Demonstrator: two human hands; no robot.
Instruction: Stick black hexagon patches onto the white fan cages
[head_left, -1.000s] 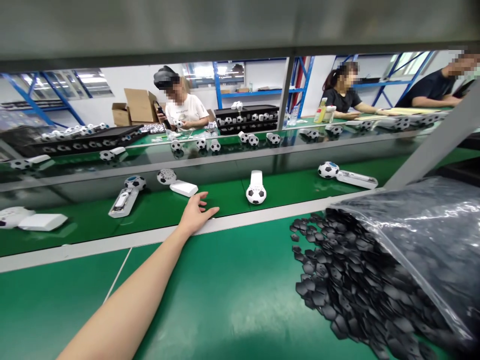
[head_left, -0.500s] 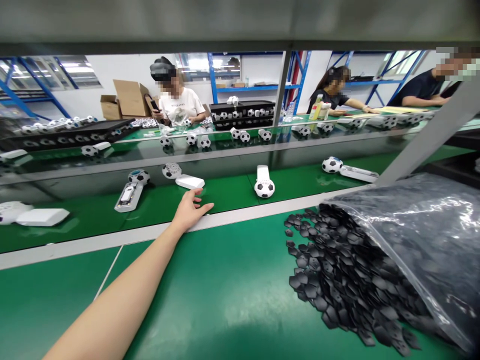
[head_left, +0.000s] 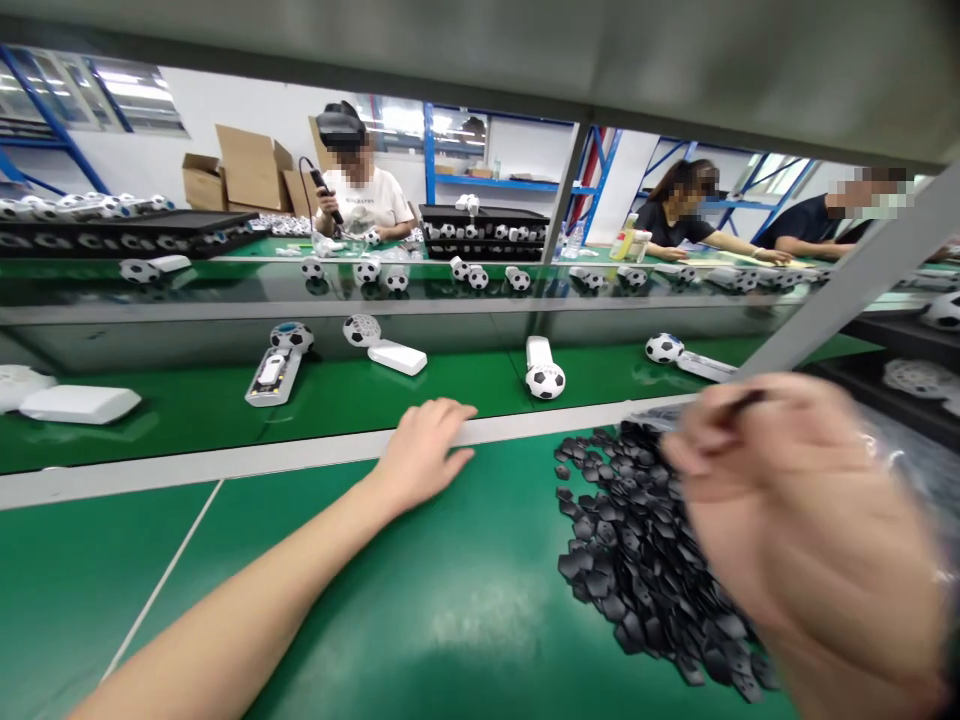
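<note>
My left hand point(head_left: 429, 450) is open and empty, fingers loosely stretched, over the pale metal rail point(head_left: 491, 428) at the belt's near edge. Beyond its fingers, a white ball-headed device point(head_left: 399, 358) lies on the green belt, and a soccer-ball device point(head_left: 545, 380) lies to the right. On the right, close to the camera, my right hand point(head_left: 802, 500) is blurred with its fingers curled together. A dark spot shows between those fingers, too smeared to name. Behind and left of this hand spreads a pile of black pentagon-shaped pieces point(head_left: 630, 545) on the green table.
An opened device point(head_left: 274, 375) and another white device point(head_left: 79, 403) lie on the belt to the left. A slanted metal post point(head_left: 840, 270) stands at right, a shelf point(head_left: 480, 60) overhead. Across the line sit several people, one holding a dark handheld tool point(head_left: 326, 197).
My left hand has drawn back from the white device and shifted right, towards the table. My right hand has come into view over the black pieces and their plastic bag. The view has tilted.
</note>
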